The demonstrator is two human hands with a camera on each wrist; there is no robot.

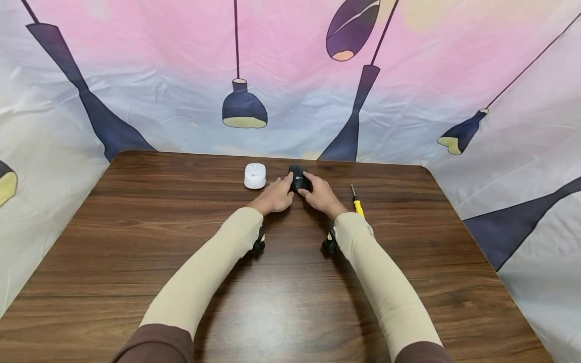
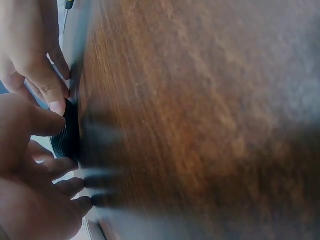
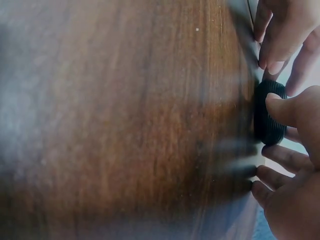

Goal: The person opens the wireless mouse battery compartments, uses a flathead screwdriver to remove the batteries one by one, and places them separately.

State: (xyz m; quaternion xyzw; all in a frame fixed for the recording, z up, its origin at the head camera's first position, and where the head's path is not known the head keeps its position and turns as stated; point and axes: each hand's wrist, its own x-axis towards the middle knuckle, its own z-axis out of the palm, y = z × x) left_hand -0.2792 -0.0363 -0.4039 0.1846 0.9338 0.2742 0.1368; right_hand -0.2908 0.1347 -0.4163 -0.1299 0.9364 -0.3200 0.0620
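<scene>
A black computer mouse sits at the back of the table, between both hands. My left hand holds its left side; in the left wrist view the thumb lies on the ribbed end of the mouse and other fingers reach round its side and down to the table. From the opposite side my right hand grips it. The right wrist view has that thumb pressed on the ribbed end of the mouse. Part of the mouse is hidden behind the fingers.
A white computer mouse stands left of the left hand. Right of the right hand lies a screwdriver with a yellow handle, partly covered by the sleeve. The wooden table ends at a patterned cloth behind.
</scene>
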